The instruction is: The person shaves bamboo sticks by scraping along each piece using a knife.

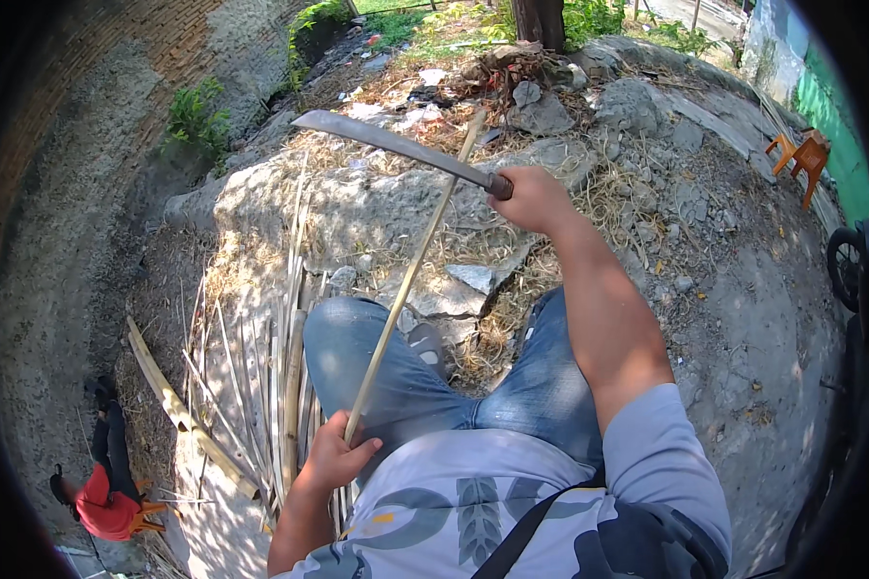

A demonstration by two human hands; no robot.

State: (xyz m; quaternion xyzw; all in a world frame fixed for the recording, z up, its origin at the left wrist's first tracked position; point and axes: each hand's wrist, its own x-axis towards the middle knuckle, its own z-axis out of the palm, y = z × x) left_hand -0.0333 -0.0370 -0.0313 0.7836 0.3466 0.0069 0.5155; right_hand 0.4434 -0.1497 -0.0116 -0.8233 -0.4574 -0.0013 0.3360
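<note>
My right hand (pixel 533 200) is closed round the dark handle of a machete (pixel 396 145), its long curved blade reaching out to the left. A slim pale bamboo strip (pixel 410 275) slants from my lap up and away, its far part meeting the blade near the handle; whether they touch I cannot tell. The strip's near end is gripped by my left hand (pixel 340 452), low beside my left thigh. My knees, in blue jeans, are spread to either side of the strip.
Several split bamboo strips (pixel 285 386) lie on the ground to my left, next to a wider split bamboo piece (pixel 188 415). Broken concrete (pixel 471 278) lies ahead. At far left a person in red (pixel 106 507) sits; an orange chair (pixel 801 159) stands far right, near a wheel (pixel 845 265).
</note>
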